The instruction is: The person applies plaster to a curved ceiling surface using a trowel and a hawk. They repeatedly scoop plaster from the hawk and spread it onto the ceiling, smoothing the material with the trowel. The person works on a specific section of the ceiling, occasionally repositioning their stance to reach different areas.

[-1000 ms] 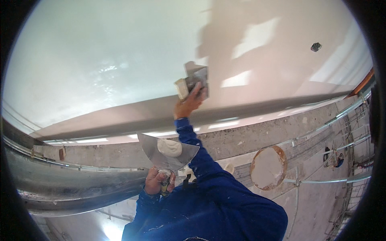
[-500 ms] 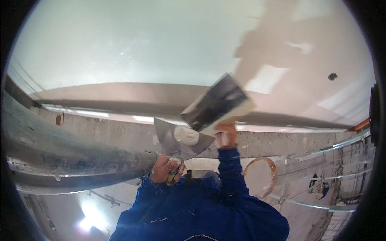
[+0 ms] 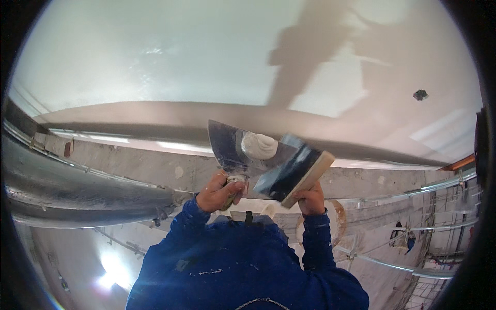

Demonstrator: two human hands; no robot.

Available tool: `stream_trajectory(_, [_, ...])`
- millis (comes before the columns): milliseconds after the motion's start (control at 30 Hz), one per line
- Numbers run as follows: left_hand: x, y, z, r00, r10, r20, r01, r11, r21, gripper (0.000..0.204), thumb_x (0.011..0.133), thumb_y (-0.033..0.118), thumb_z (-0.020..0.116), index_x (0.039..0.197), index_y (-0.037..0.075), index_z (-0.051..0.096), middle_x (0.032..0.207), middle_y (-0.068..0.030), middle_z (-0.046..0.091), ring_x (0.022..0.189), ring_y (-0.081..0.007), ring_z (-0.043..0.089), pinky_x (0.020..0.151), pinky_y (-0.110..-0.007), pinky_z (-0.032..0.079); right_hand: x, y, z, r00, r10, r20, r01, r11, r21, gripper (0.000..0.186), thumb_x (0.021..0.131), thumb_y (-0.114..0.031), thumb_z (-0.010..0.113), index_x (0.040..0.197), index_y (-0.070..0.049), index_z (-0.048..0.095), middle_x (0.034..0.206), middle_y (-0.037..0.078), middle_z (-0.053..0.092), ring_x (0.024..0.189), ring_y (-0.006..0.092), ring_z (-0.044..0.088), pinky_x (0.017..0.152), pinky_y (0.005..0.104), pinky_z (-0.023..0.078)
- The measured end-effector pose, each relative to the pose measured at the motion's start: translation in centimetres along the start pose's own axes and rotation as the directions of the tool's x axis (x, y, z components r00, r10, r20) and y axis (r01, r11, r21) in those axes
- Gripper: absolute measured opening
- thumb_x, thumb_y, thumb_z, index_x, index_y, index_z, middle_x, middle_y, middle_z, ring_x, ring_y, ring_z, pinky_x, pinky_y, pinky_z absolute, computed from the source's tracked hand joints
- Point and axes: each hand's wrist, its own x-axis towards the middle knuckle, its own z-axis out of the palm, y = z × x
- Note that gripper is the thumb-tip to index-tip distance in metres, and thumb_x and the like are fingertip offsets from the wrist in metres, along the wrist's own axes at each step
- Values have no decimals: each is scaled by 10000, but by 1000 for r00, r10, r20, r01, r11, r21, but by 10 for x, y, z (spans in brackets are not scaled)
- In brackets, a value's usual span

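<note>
A person in a blue top (image 3: 232,263) gripped a putty knife (image 3: 226,144) in the left hand (image 3: 219,192), which mostly hid the handle; white paste (image 3: 259,145) sat on its blade, beyond the grip. The right hand (image 3: 311,199) clasped a broad dark blade (image 3: 295,171) by its pale edge, its contact with the knife unclear. The right sleeve (image 3: 316,240) partly blocked a brown-rimmed round container (image 3: 341,222). Metal rails (image 3: 403,267) ran right, below a pale surface (image 3: 155,62).

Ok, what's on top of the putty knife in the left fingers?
An off-white mound of paste sits on the putty knife. Metal beneath it is covered; the knife's right corner appears hidden behind the wood-backed blade in the right fingers.
</note>
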Motion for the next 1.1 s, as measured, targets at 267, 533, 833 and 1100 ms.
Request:
stream_trajectory(267, [106,-22,60,815,520,257,-398,179,900,624,628,-27,590,1215,152,481,774,-74,545,627,-257,552,554,-347,449,-13,-24,-23,943,322,-86,-255,861,439,476,671,-138,571,1096,30,436,914,136,545,822,250,570,728,383,487])
stream_trajectory(533, [155,-70,92,847,446,289,-334,24,942,638,622,-52,561,1216,167,480,771,-89,532,655,-251,556,573,-357,457,-32,-66,-80,936,215,-277,-65,883,466,444,621,-110,575,1035,9,467,858,114,531,749,242,553,704,364,486])
stream_trajectory(833, [139,-115,121,916,400,33,-170,312,935,592,669,-43,504,1236,119,456,806,-143,522,679,-304,538,604,-357,440,27,-201,-254,357,-665,-656,653,680,-334,170,674,-45,579,820,-5,502,727,41,503,676,157,502,627,285,422])
stream_trajectory(1100, [119,-113,112,915,402,-36,-99,312,945,585,686,-53,501,1246,103,441,813,-163,510,708,-324,526,628,-357,429,93,-256,-315,173,-916,-363,250,397,-883,279,666,-63,547,913,67,538,712,130,585,657,189,552,629,314,447])
